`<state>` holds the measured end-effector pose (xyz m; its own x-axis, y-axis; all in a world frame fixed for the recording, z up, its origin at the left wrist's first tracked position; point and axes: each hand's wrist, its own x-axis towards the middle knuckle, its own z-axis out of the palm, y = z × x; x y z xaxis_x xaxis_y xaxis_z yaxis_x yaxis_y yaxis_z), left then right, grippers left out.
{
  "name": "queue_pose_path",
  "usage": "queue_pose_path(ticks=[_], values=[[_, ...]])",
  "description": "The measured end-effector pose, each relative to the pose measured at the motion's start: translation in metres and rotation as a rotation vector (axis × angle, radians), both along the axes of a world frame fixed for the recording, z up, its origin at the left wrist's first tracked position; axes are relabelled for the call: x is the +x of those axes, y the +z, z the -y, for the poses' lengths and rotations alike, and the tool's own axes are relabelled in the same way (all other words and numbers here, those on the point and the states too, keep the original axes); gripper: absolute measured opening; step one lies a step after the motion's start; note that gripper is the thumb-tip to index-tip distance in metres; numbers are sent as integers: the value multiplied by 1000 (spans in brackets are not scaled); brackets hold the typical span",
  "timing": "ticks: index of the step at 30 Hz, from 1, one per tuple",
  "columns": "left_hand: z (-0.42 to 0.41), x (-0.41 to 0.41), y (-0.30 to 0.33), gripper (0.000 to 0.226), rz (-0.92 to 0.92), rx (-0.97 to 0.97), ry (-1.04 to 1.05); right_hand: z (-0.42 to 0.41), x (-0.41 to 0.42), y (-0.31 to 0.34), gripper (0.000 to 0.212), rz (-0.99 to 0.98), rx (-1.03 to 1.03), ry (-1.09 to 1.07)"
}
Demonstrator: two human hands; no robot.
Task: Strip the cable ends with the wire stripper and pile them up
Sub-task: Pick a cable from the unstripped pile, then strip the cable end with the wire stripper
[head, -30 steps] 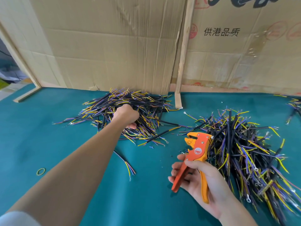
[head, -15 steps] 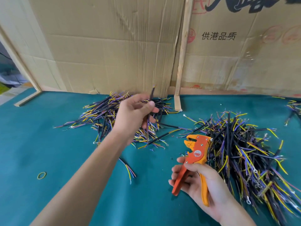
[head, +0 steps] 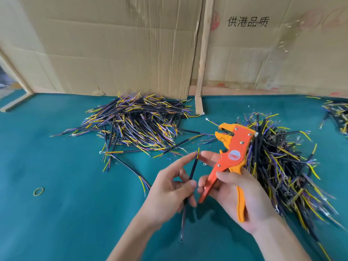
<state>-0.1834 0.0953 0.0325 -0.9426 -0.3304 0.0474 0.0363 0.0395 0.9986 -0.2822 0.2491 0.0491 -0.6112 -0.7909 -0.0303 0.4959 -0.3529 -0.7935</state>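
Head view, from the left: a small yellow-green rubber band (head: pixel 39 191) lies alone on the teal table (head: pixel 75 223). Further back and to its right, a pile of cables (head: pixel 139 127) with black jackets and yellow, purple and blue ends sits against the cardboard wall (head: pixel 113 44); a few loose cables trail off its near edge.

Nearer the camera, the left hand (head: pixel 169 193) pinches a single black cable (head: pixel 193 171) between thumb and curled fingers, with the index finger stretched along it. This cable stands nearly upright, tilted slightly right, its yellow and blue tip up and its lower end hanging below the hand.

Just beside it, the right hand (head: pixel 235 193) grips the orange wire stripper (head: pixel 232 157), thumb over one handle, fingers curled under the other. Its index fingertip reaches toward the cable tip, close to it; contact cannot be told. The stripper's head points up and left, its jaws parted and holding nothing.

Behind that hand spreads a second pile (head: pixel 282 162) of cables, and a smaller heap (head: pixel 337 113) lies at the far right edge.
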Motion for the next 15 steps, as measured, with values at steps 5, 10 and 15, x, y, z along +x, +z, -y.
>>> queue_pose_path(ticks=[5, 10, 15], values=[[-3, -6, 1, 64, 1, -6, 4, -1, -1, -1, 58, -20, 28, -14], [0, -14, 4, 85, 44, 45, -84, -4, -4, -2, 63, -42, 63, -26], [2, -19, 2, 71, 52, 28, -103, -4, -4, -2, 69, -36, 56, -4]])
